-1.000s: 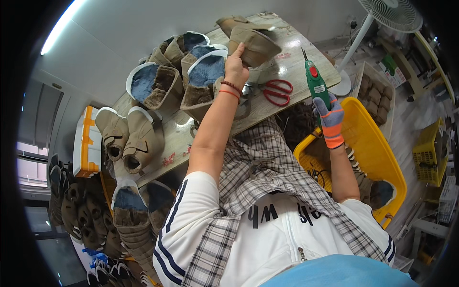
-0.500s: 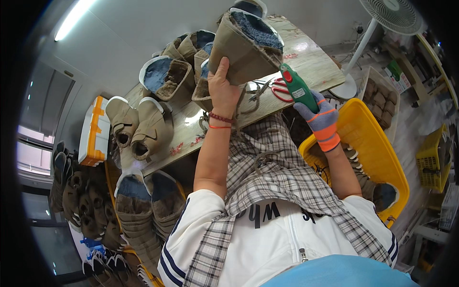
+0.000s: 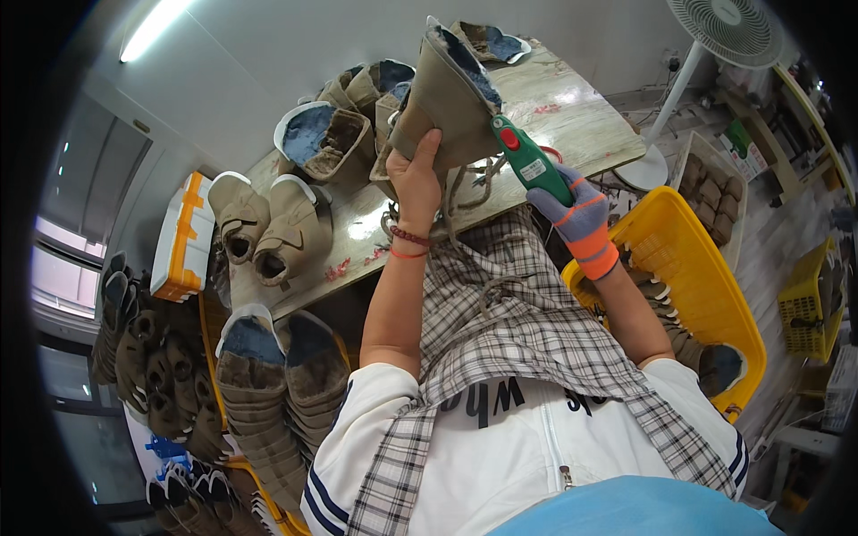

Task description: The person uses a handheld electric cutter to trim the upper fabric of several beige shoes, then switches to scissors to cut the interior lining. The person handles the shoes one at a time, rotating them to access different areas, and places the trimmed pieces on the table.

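My left hand [image 3: 420, 183] grips a tan boot upper with blue lining [image 3: 447, 98], lifted off the table and tilted toward me. My right hand [image 3: 572, 219], in a grey and orange glove, holds a green handheld power tool with a red button [image 3: 527, 159]; its tip touches the boot's rim near the blue lining. Loose laces hang from under the boot toward my plaid apron.
A worktable [image 3: 572, 116] carries several more tan boots [image 3: 322, 143] and a finished pair [image 3: 268, 228]. A yellow crate [image 3: 688, 286] with boots stands at my right. More boots pile on the floor at left [image 3: 268, 393]. A white-orange box [image 3: 179, 241] and a fan [image 3: 724, 31] stand nearby.
My left hand picked a boot up from the table and brought it closer. My right hand moved the green tool left until its tip met the boot's rim.
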A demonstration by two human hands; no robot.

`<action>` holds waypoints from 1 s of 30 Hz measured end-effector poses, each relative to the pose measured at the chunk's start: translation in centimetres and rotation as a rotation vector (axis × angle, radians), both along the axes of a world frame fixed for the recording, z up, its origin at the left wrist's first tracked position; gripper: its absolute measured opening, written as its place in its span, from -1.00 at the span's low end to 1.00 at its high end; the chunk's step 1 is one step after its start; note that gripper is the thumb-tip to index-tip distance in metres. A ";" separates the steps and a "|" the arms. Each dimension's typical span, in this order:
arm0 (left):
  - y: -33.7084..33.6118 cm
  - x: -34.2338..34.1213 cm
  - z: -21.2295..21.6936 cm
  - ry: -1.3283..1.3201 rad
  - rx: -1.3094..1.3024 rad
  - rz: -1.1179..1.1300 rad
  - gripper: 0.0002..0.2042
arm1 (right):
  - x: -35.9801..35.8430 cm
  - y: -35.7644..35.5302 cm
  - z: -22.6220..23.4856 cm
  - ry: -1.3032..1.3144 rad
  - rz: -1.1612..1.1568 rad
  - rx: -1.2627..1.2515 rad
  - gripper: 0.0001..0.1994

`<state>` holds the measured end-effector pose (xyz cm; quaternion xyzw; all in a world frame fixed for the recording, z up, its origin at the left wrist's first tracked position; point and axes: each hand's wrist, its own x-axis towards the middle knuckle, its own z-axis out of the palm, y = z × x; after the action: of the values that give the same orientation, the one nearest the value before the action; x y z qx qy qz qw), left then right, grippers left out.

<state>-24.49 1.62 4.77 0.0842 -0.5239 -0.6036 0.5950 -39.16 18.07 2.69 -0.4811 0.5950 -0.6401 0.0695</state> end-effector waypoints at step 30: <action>1.7 5.3 -0.3 -0.754 -0.694 0.357 -0.85 | -2.8 -2.5 2.7 -0.531 0.157 0.057 -0.60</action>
<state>-19.21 3.30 4.50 0.1811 -0.8473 -0.2124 0.4518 -41.95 15.56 5.34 -0.3387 0.5347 -0.7195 0.2859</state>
